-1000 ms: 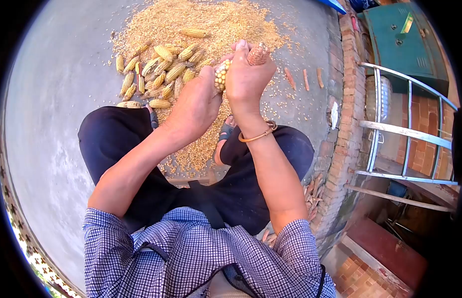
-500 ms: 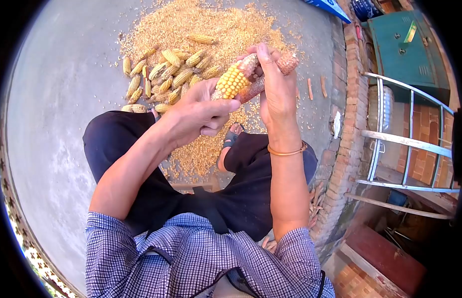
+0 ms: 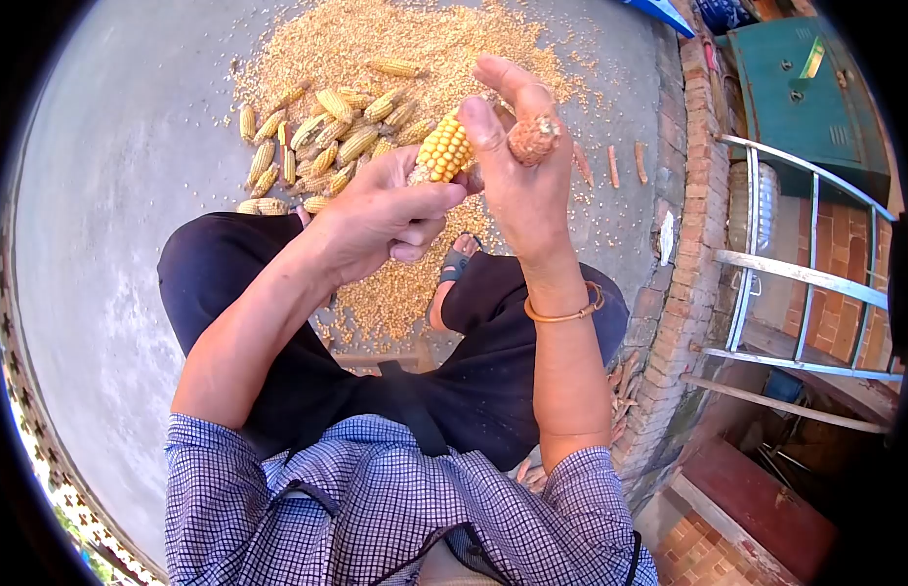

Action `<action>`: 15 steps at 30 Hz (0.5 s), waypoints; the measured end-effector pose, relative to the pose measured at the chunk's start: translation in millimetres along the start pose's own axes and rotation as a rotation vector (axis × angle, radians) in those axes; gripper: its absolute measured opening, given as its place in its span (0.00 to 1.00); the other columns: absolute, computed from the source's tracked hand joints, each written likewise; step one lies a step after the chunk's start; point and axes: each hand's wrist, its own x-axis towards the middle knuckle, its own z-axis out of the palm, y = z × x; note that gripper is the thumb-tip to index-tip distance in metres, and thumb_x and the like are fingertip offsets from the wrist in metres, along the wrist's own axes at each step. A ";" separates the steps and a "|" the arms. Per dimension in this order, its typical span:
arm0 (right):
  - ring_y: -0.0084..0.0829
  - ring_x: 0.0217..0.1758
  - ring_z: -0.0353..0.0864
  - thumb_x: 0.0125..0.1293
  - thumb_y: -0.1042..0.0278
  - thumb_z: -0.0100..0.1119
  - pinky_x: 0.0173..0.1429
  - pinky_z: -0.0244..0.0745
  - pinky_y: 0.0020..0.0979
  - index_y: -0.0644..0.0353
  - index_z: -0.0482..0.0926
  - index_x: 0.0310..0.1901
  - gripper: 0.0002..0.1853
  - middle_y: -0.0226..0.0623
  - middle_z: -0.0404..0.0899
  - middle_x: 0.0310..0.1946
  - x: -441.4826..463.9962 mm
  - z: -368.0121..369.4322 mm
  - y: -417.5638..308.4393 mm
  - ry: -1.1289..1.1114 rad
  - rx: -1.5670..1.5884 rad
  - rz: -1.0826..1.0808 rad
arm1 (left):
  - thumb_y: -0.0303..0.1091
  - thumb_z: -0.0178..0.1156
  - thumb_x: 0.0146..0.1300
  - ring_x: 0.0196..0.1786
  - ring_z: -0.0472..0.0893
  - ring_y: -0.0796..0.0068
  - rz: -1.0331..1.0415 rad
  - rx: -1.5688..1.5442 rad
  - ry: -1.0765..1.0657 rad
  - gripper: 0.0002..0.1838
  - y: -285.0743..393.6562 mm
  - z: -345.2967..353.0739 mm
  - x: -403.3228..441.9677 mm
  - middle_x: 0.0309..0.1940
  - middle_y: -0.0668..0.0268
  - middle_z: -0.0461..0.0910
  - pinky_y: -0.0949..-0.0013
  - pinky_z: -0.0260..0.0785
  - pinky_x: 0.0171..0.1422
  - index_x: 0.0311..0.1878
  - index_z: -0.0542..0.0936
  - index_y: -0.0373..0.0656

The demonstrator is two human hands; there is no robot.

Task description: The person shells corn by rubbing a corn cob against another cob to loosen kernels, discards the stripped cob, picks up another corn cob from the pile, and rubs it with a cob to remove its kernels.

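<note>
My left hand is closed around the lower end of a partly shelled corn ear, with yellow kernels on its visible side and bare cob at the bottom. A reddish bare corncob is held in my right hand, its end poking out between thumb and fingers. Some of the right fingers are raised, and the thumb lies by the ear's upper end. Most of the bare cob is hidden behind that hand. Beyond my hands, several corn ears lie heaped beside loose kernels.
Bare cobs lie on the concrete floor to the right, near a low brick edge. Past it stand a metal rail frame and a green cabinet. More cobs lie by my right knee.
My right hand has turned and its fingers have lifted, so the bare cob now points toward me instead of lying along the ear. The ear has tilted more upright in my left hand.
</note>
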 end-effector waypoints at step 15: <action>0.19 0.33 0.78 0.72 0.64 0.57 0.29 0.72 0.23 0.67 0.80 0.40 0.12 0.34 0.83 0.33 6.6 8.1 0.6 0.092 0.098 0.266 | 0.28 0.56 0.64 0.25 0.70 0.85 0.261 0.588 0.190 0.20 -16.1 4.2 10.6 0.27 0.70 0.72 0.75 0.62 0.27 0.58 0.70 0.32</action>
